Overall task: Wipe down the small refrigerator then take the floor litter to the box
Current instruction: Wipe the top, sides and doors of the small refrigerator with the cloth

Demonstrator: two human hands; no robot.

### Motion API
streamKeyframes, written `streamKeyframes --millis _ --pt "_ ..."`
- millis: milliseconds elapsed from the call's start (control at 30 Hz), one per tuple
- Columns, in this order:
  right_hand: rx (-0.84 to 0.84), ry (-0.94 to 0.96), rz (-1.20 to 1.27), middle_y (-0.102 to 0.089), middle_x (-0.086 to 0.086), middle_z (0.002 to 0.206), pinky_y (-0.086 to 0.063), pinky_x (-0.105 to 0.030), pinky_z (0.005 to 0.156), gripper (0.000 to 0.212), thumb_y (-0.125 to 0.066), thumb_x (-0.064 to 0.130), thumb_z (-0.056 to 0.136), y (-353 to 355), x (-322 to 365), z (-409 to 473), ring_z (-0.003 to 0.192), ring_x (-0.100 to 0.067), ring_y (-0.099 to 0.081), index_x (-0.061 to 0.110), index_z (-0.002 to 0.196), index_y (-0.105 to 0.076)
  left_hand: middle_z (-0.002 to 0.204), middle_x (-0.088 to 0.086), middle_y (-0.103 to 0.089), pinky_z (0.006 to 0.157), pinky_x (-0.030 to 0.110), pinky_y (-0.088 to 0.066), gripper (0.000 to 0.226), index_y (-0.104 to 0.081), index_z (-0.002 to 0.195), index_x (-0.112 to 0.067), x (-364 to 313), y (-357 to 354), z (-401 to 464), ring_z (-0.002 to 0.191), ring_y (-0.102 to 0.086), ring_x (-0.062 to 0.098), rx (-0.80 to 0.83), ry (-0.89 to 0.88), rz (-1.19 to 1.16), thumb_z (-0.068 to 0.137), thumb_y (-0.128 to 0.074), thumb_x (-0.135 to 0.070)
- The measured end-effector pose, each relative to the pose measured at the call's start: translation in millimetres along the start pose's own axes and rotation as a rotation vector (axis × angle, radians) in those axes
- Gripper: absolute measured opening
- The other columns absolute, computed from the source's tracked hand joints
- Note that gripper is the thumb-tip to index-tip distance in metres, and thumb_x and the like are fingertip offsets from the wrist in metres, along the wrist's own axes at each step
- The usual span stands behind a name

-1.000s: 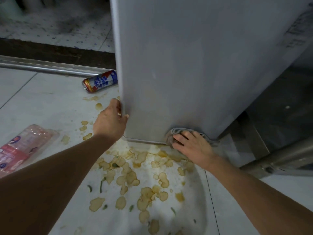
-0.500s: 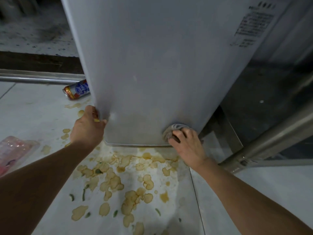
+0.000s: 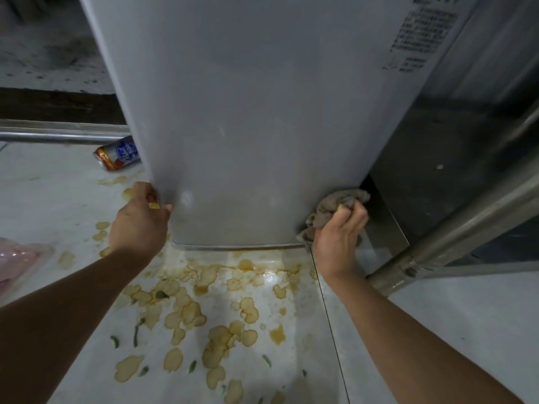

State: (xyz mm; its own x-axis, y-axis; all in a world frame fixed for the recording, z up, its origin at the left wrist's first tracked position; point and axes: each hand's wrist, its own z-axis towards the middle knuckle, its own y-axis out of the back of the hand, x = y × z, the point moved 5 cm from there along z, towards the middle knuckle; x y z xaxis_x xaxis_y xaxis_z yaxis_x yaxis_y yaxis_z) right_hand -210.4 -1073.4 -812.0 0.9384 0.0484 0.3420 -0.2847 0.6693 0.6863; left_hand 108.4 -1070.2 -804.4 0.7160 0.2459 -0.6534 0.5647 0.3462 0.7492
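The small grey refrigerator (image 3: 256,112) fills the upper middle of the head view, seen from above. My left hand (image 3: 137,220) grips its lower left corner edge. My right hand (image 3: 338,240) is closed on a crumpled grey-brown rag (image 3: 335,205), pressed against the refrigerator's lower right corner. A red, white and blue drink can (image 3: 118,154) lies on its side on the floor, half hidden behind the refrigerator's left edge. A pink plastic wrapper (image 3: 20,260) lies at the far left edge.
Yellow-brown spill stains and small green scraps (image 3: 189,313) cover the white tile floor in front of the refrigerator. A metal rail (image 3: 58,135) runs along the floor at the back left. A slanted metal pipe (image 3: 455,228) and a dark panel stand close on the right.
My right hand has slid the rag rightward along the refrigerator's bottom, from near the middle to the lower right corner. My left hand keeps its grip on the left edge.
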Motion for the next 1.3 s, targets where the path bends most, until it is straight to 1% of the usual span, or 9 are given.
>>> streamKeyframes --millis 133,333,500,600,833,1000,1133,1233,1300 --pt "0.103 -0.046 0.084 -0.043 -0.028 0.116 -0.052 -0.048 0.083 0.056 -0.074 -0.006 0.067 4 1 1 0.105 -0.042 -0.048 0.010 0.100 -0.032 0.107 0.013 -0.062 0.067 0.038 -0.038 0.018 -0.040 0.103 -0.019 2 0 2 0.081 -0.051 0.030 0.005 0.020 -0.038 0.092 -0.053 -0.025" --pt "-0.032 -0.067 0.213 -0.036 -0.023 0.121 -0.050 -0.043 0.092 0.046 -0.072 -0.007 0.068 35 31 29 0.110 -0.037 -0.048 0.002 0.102 -0.043 0.093 0.005 -0.054 0.062 0.035 -0.040 0.018 -0.038 0.100 -0.025 3 0 5 0.074 -0.048 0.027 0.022 0.066 -0.018 0.091 -0.053 -0.027" --pt "0.102 0.002 0.244 -0.036 -0.022 0.125 -0.049 -0.045 0.094 0.046 -0.069 -0.012 0.067 44 49 21 0.119 -0.037 -0.045 -0.001 0.107 -0.048 0.091 0.002 -0.051 0.061 0.034 -0.040 0.018 -0.036 0.098 -0.028 0 1 6 0.073 -0.048 0.026 0.062 0.128 -0.002 0.091 -0.053 -0.029" --pt "0.018 0.141 0.331 -0.038 -0.018 0.126 -0.050 -0.038 0.096 0.039 -0.068 -0.006 0.074 60 75 25 0.117 -0.026 -0.048 0.002 0.108 -0.051 0.100 0.006 -0.059 0.067 0.037 -0.042 0.016 -0.043 0.101 -0.023 -1 5 9 0.079 -0.050 0.027 0.081 0.135 -0.016 0.092 -0.053 -0.031" --pt "-0.149 0.441 0.142 -0.035 -0.010 0.120 -0.050 -0.035 0.073 0.043 -0.053 -0.003 0.077 44 126 33 0.098 -0.029 -0.042 0.019 0.114 -0.051 0.113 0.004 -0.064 0.073 0.034 -0.045 0.026 -0.050 0.113 -0.022 -5 14 8 0.087 -0.057 0.025 0.083 0.110 -0.051 0.092 -0.051 -0.036" --pt "0.212 0.578 -0.055 -0.042 -0.010 0.115 -0.055 -0.037 0.063 0.041 -0.062 -0.003 0.068 8 94 -10 0.089 -0.031 -0.050 0.015 0.105 -0.062 0.118 0.003 -0.063 0.074 0.032 -0.040 0.030 -0.049 0.118 -0.020 -8 16 5 0.099 -0.059 0.029 0.101 0.100 -0.027 0.092 -0.050 -0.035" --pt "0.653 0.468 -0.223 -0.034 -0.009 0.131 -0.049 -0.034 0.087 0.041 -0.052 0.002 0.086 -9 74 -36 0.114 -0.029 -0.041 0.015 0.125 -0.047 0.127 0.003 -0.059 0.084 0.039 -0.047 0.041 -0.044 0.130 -0.019 -12 18 -1 0.109 -0.057 0.031 0.161 0.096 -0.039 0.092 -0.052 -0.031" --pt "0.680 0.414 -0.271 -0.032 -0.010 0.136 -0.041 -0.035 0.097 0.034 -0.049 0.003 0.089 5 76 -30 0.120 -0.029 -0.036 0.011 0.122 -0.051 0.131 0.001 -0.056 0.088 0.040 -0.050 0.046 -0.042 0.135 -0.020 -15 25 -4 0.110 -0.057 0.029 0.183 0.089 -0.053 0.091 -0.054 -0.029" --pt "0.516 0.408 -0.229 -0.042 -0.012 0.126 -0.047 -0.034 0.091 0.033 -0.058 0.001 0.082 25 86 -19 0.111 -0.028 -0.044 0.010 0.114 -0.058 0.132 0.001 -0.055 0.089 0.044 -0.052 0.048 -0.041 0.136 -0.021 -16 29 -5 0.110 -0.058 0.028 0.195 0.084 -0.068 0.091 -0.054 -0.028"
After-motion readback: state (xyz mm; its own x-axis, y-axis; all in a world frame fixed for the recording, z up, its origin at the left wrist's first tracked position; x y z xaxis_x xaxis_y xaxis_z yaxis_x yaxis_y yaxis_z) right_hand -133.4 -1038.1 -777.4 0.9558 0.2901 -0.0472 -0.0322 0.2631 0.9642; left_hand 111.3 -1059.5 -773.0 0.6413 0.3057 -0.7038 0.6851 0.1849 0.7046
